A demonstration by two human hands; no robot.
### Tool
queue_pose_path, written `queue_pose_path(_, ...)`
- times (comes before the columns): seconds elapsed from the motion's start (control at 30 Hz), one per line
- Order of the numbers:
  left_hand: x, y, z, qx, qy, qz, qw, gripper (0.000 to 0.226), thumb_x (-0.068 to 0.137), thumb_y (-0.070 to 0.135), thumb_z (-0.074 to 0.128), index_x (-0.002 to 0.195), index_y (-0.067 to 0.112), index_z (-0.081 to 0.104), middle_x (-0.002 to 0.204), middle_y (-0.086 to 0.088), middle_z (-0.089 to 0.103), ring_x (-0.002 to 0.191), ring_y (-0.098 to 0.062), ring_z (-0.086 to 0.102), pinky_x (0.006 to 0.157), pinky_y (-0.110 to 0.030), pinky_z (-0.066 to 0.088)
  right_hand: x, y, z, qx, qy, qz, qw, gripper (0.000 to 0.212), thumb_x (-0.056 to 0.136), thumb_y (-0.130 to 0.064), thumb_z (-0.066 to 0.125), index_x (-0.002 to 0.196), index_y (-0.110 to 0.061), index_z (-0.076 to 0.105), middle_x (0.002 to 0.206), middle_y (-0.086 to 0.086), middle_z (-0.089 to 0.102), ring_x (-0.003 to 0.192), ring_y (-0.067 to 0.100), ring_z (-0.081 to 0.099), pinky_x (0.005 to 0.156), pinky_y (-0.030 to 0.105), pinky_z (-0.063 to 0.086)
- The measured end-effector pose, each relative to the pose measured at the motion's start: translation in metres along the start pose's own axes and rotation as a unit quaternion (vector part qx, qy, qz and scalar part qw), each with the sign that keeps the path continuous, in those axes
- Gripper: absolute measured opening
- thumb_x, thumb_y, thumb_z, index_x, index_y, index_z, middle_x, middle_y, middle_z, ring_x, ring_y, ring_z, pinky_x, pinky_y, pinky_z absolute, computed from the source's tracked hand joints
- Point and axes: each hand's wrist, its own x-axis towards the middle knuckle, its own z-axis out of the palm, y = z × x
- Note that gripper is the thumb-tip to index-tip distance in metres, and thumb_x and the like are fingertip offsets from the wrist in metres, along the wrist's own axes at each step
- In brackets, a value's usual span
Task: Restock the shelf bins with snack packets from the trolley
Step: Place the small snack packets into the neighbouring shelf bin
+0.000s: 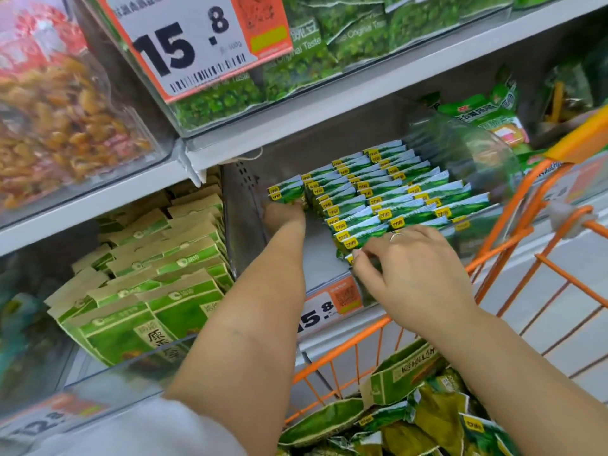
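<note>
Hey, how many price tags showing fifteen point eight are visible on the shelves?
2. A large price tag hangs on the upper bin at top centre; a smaller price tag sits on the front of the bin being filled, between the two forearms. Others may be out of view.
</note>
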Motion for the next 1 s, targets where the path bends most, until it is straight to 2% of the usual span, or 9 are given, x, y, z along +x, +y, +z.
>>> queue_pose_path(0.1, -0.001, 0.002, 0.002, 0.008, -0.006, 0.033, 0.999, 0.057, 0.086, 0.029, 0.069, 0.133, 0.007, 0.045, 0.128, -0.016, 0.059, 0.118, -0.033, 0.056, 0.086, -0.034, 0.046, -0.001, 0.000, -0.002, 0.010, -0.002, -0.001, 1.000, 0.040, 0.086, -0.038, 0.041, 0.066, -0.018, 0.069, 0.052, 0.000, 0.057, 0.057, 0.023, 0.055, 0.080, 0.034, 0.044)
queue_pose_path(0.2, -0.001, 0.006, 0.006, 0.038, -0.029, 0.056, 0.997, 0.056, 0.087, 0.033, 0.068, 0.132, 0.007, 0.047, 0.128, -0.015, 0.058, 0.118, -0.033, 0.055, 0.087, -0.035, 0.045, -0.003, -0.001, -0.003, 0.032, 0.025, -0.001, 0.999, 0.043, 0.090, -0.040, 0.038, 0.078, -0.016, 0.072, 0.065, 0.002, 0.064, 0.069, 0.026, 0.059, 0.077, 0.034, 0.042)
queue_pose_path(0.3, 0.000, 0.007, 0.010, 0.032, -0.051, 0.053, 0.997, 0.058, 0.088, 0.032, 0.065, 0.136, 0.009, 0.044, 0.132, -0.015, 0.055, 0.119, -0.033, 0.054, 0.088, -0.033, 0.044, -0.002, -0.001, -0.004, 0.055, 0.064, -0.006, 0.996, 0.042, 0.092, -0.038, 0.038, 0.088, -0.013, 0.072, 0.079, 0.006, 0.067, 0.082, 0.029, 0.060, 0.084, 0.034, 0.033)
queue_pose_path(0.47, 0.001, 0.004, 0.012, -0.012, -0.043, 0.015, 0.999, 0.047, 0.092, 0.020, 0.059, 0.133, 0.003, 0.042, 0.136, -0.018, 0.050, 0.120, -0.035, 0.052, 0.088, -0.035, 0.044, -0.003, 0.000, -0.003, 0.056, 0.064, -0.005, 0.996, 0.038, 0.091, -0.034, 0.039, 0.088, -0.013, 0.070, 0.082, 0.006, 0.068, 0.086, 0.030, 0.060, 0.093, 0.035, 0.030)
queue_pose_path(0.63, 0.001, 0.001, 0.012, -0.026, -0.032, 0.009, 0.999, 0.030, 0.088, 0.014, 0.053, 0.115, 0.001, 0.059, 0.119, -0.014, 0.060, 0.106, -0.034, 0.058, 0.074, -0.031, 0.043, -0.002, 0.002, -0.003, 0.057, 0.056, -0.008, 0.997, 0.039, 0.090, -0.033, 0.038, 0.086, -0.012, 0.070, 0.082, 0.006, 0.068, 0.086, 0.030, 0.060, 0.095, 0.036, 0.029)
queue_pose_path(0.7, 0.001, 0.000, 0.010, -0.051, -0.032, -0.015, 0.998, 0.036, 0.086, 0.016, 0.051, 0.118, -0.001, 0.058, 0.123, -0.016, 0.058, 0.108, -0.035, 0.057, 0.081, -0.035, 0.048, -0.001, 0.002, -0.002, 0.060, 0.049, -0.007, 0.997, 0.040, 0.090, -0.033, 0.037, 0.087, -0.012, 0.070, 0.082, 0.006, 0.068, 0.086, 0.029, 0.060, 0.095, 0.036, 0.029)
queue_pose_path(0.8, -0.006, 0.008, 0.004, -0.071, 0.004, -0.053, 0.996, 0.049, 0.089, 0.016, 0.049, 0.135, 0.002, 0.041, 0.138, -0.018, 0.047, 0.123, -0.037, 0.048, 0.095, -0.040, 0.046, 0.000, 0.001, -0.003, 0.065, 0.037, -0.005, 0.997, 0.040, 0.090, -0.034, 0.038, 0.087, -0.012, 0.070, 0.082, 0.006, 0.067, 0.086, 0.029, 0.059, 0.092, 0.036, 0.033)
queue_pose_path(0.9, -0.025, 0.029, -0.011, -0.136, 0.031, -0.062, 0.988, 0.053, 0.094, 0.022, 0.049, 0.141, 0.004, 0.032, 0.146, -0.015, 0.038, 0.131, -0.034, 0.041, 0.100, -0.038, 0.039, 0.003, 0.000, -0.014, 0.151, -0.011, 0.024, 0.988, 0.029, 0.093, -0.034, 0.048, 0.094, -0.015, 0.070, 0.090, 0.003, 0.066, 0.097, 0.023, 0.055, 0.076, 0.030, 0.038)
queue_pose_path(1.0, -0.076, 0.047, -0.033, -0.231, -0.018, -0.018, 0.973, 0.054, 0.088, 0.012, 0.055, 0.139, 0.004, 0.039, 0.139, -0.015, 0.047, 0.126, -0.032, 0.048, 0.099, -0.038, 0.041, 0.005, 0.001, -0.029, 0.287, -0.046, 0.062, 0.955, 0.015, 0.093, -0.027, 0.058, 0.099, -0.018, 0.070, 0.102, -0.002, 0.065, 0.105, 0.016, 0.052, 0.080, 0.025, 0.034)
